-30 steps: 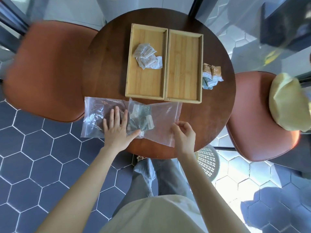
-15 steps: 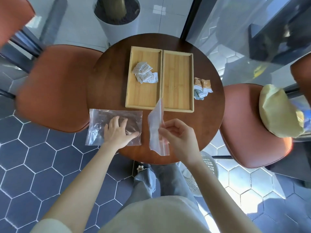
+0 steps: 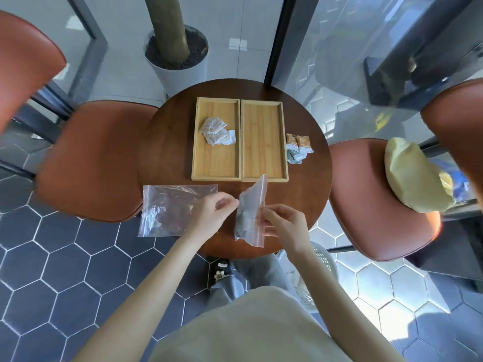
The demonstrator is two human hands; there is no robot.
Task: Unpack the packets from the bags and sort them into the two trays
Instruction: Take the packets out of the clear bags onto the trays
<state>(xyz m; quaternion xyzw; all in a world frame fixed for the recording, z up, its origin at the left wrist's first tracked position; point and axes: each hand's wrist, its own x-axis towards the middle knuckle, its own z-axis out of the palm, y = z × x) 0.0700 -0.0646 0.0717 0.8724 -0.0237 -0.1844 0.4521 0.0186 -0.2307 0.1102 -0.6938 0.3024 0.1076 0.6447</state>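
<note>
Two bamboo trays sit side by side on the round dark table [image 3: 170,142]. The left tray [image 3: 217,168] holds a few white packets [image 3: 217,130]; the right tray [image 3: 264,142] holds nothing. Orange and grey packets [image 3: 298,148] lie on the table just right of the trays. My right hand [image 3: 283,222] pinches a clear zip bag [image 3: 249,212] held upright above the table's near edge, with dark packets inside. My left hand [image 3: 213,214] grips the same bag's left edge with its fingertips. A second clear bag [image 3: 170,207] lies flat at the near left, overhanging the table.
Orange chairs stand left [image 3: 88,163] and right [image 3: 371,205] of the table; a yellow cushion [image 3: 415,176] rests on the right one. A white planter [image 3: 177,61] stands behind the table. A white basket [image 3: 318,270] sits on the floor by my right arm.
My left hand has left the flat bag and come across to the upright bag in my right hand. One second ago both bags lay flat on the table.
</note>
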